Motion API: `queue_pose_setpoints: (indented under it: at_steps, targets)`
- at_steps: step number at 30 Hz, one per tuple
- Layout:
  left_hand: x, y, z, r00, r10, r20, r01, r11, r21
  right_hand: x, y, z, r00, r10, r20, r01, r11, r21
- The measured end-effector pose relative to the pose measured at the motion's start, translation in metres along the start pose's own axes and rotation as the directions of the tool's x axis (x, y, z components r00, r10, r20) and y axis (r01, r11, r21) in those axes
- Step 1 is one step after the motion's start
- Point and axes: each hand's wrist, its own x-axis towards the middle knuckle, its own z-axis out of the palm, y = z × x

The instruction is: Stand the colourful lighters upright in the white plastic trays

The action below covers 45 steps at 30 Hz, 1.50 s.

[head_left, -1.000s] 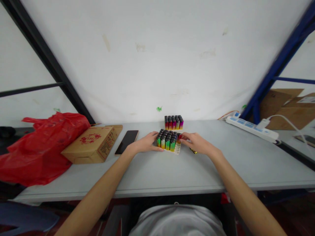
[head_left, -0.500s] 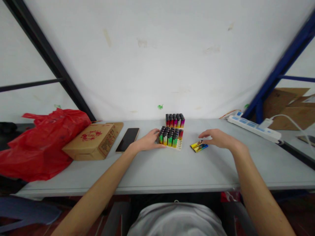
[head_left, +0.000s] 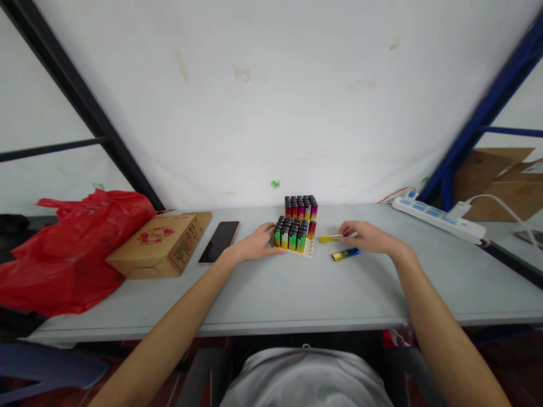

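Observation:
My right hand (head_left: 367, 234) pinches a yellow lighter (head_left: 328, 239) by one end, its other end pointing left. Below that hand, a yellow-and-blue lighter (head_left: 345, 254) lies on the table. At the left side of a white slotted tray (head_left: 309, 249), my left hand (head_left: 257, 243) grips with the thumb along the front edge and the fingers behind. Several upright lighters with black tops (head_left: 292, 237) fill the tray's left part, in green, yellow and white. A red lighter (head_left: 311, 230) stands in its right column, with bare slots in front of it.
Behind the tray stands a second block of upright lighters (head_left: 301, 207). A phone (head_left: 219, 242), a cardboard box (head_left: 156, 243) and a red plastic bag (head_left: 76, 254) are on the left. A power strip (head_left: 441, 220) with a plugged-in white cable lies at the right.
My right hand has picked up the yellow lighter from beside the yellow-and-blue one and lifted it slightly away. My left hand stays at the tray.

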Motion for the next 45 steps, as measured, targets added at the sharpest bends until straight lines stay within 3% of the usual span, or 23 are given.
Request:
queue_pose_setpoints:
  at_steps: [5, 8, 11, 16, 21, 24, 30, 34, 45]
  targets:
    - [0.001, 0.002, -0.002, 1.000, -0.007, 0.015, 0.008, 1.000, -0.002, -0.004, -0.013, -0.005, 0.995, -0.005, -0.096, 0.037, 0.942, 0.335]
    - [0.002, 0.003, -0.002, 1.000, -0.014, 0.025, 0.014, 1.000, 0.008, -0.005, -0.028, -0.006, 0.972, 0.062, -0.226, 0.082, 0.815, 0.574]
    - [0.002, 0.002, -0.002, 1.000, -0.004, 0.024, 0.003, 1.000, 0.017, -0.004, -0.043, -0.003, 0.941, 0.139, -0.309, 0.128, 0.700, 0.703]
    - [0.002, 0.002, -0.002, 1.000, 0.017, 0.016, -0.017, 1.000, 0.005, -0.003, -0.064, 0.005, 0.972, 0.129, -0.198, 0.071, 0.639, 0.766]
    - [0.002, 0.002, -0.001, 1.000, 0.017, 0.006, -0.017, 1.000, -0.005, -0.002, -0.081, 0.013, 0.988, 0.106, -0.116, 0.005, 0.715, 0.700]
    - [0.001, 0.001, -0.001, 1.000, 0.011, -0.004, -0.011, 1.000, 0.001, 0.004, -0.088, 0.024, 0.975, 0.097, -0.202, 0.044, 0.800, 0.598]
    - [0.000, 0.003, -0.002, 1.000, 0.005, -0.003, -0.005, 1.000, -0.001, 0.011, -0.091, 0.048, 0.907, 0.005, -0.421, 0.096, 0.971, 0.219]
    - [0.001, 0.002, -0.002, 1.000, 0.014, -0.005, -0.014, 1.000, -0.007, 0.009, -0.090, 0.052, 0.881, -0.009, -0.473, 0.068, 0.992, 0.106]
    - [0.001, 0.004, -0.003, 1.000, 0.009, 0.007, -0.009, 1.000, -0.013, 0.007, -0.091, 0.053, 0.910, -0.085, -0.405, 0.096, 0.995, 0.008]
